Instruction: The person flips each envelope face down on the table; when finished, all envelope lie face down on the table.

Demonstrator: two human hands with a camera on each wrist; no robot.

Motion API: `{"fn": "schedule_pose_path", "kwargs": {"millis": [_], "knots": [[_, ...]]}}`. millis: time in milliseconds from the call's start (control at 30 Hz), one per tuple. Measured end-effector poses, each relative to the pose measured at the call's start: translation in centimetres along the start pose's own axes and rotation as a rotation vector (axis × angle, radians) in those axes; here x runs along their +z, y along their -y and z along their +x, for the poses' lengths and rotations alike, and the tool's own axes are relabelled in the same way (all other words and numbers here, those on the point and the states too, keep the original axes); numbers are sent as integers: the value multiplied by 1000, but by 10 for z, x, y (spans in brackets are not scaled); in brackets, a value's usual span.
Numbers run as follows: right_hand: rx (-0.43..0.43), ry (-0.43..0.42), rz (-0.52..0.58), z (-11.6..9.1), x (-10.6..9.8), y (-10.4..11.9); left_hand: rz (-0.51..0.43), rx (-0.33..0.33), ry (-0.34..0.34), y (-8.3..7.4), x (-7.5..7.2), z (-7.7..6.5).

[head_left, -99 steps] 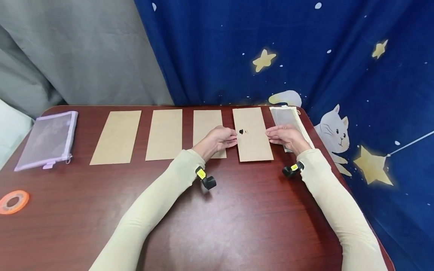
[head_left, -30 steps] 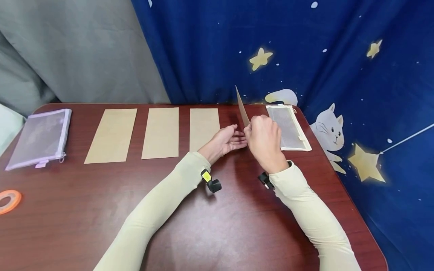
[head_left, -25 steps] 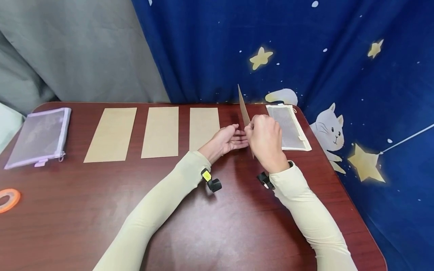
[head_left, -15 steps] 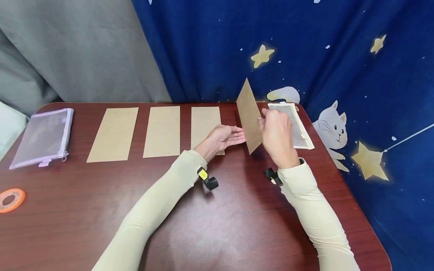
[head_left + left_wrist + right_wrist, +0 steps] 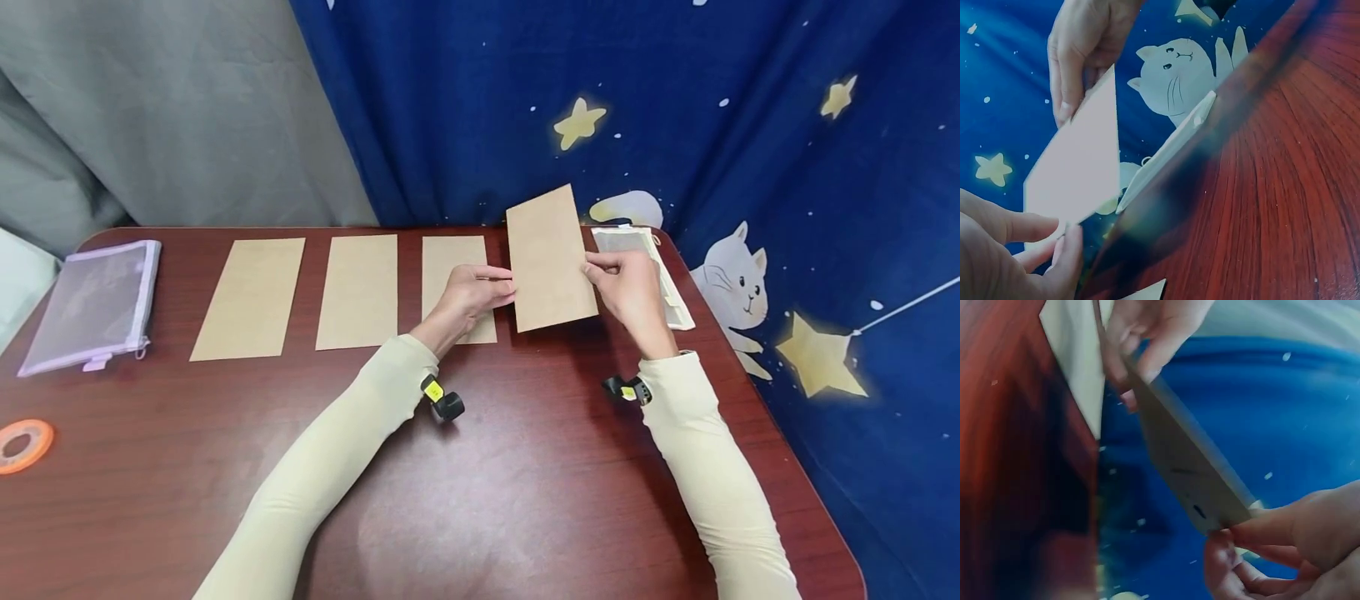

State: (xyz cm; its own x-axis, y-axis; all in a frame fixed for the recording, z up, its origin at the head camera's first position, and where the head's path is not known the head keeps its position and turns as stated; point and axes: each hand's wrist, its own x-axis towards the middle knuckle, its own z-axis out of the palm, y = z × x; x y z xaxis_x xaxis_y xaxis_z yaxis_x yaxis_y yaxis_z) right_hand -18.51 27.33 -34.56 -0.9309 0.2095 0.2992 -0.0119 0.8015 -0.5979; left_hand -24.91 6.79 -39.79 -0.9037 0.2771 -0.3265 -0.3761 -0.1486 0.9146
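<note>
A thin brown kraft-paper rectangle (image 5: 553, 258) is held up tilted over the far edge of the table, its plain face toward the head camera. My right hand (image 5: 630, 283) pinches its right edge between thumb and fingers. On the opposite edge, my left hand (image 5: 468, 296) pinches with thumb and fingertips, as the left wrist view shows up close. In the right wrist view, a small dark print (image 5: 1199, 511) shows on the shaded face turned away from the head camera.
Three like kraft rectangles lie in a row, the nearest one (image 5: 457, 250) partly behind my left hand. A purple mesh zip pouch (image 5: 97, 292) is at far left, a white-edged one (image 5: 678, 312) at right. An orange tape roll (image 5: 26, 446) rests near the left edge.
The kraft rectangle was lying with its printed face up between both hands. My right hand raised and turned it over, then swung it back right; my left fingers now pinch its left edge.
</note>
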Motion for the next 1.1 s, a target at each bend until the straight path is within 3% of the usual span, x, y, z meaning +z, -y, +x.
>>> {"fn": "schedule_pose_path", "kwargs": {"millis": [233, 433, 533, 800, 1100], "knots": [[131, 12, 110, 6, 12, -22, 73, 149, -26, -1, 2, -5], [225, 96, 300, 8, 21, -40, 123, 170, -59, 0, 6, -5], [259, 103, 338, 9, 23, -44, 176, 172, -71, 2, 7, -4], [271, 80, 298, 15, 32, -47, 389, 195, -157, 6, 11, -2], [331, 133, 281, 16, 40, -59, 685, 219, -242, 15, 21, 9]]}}
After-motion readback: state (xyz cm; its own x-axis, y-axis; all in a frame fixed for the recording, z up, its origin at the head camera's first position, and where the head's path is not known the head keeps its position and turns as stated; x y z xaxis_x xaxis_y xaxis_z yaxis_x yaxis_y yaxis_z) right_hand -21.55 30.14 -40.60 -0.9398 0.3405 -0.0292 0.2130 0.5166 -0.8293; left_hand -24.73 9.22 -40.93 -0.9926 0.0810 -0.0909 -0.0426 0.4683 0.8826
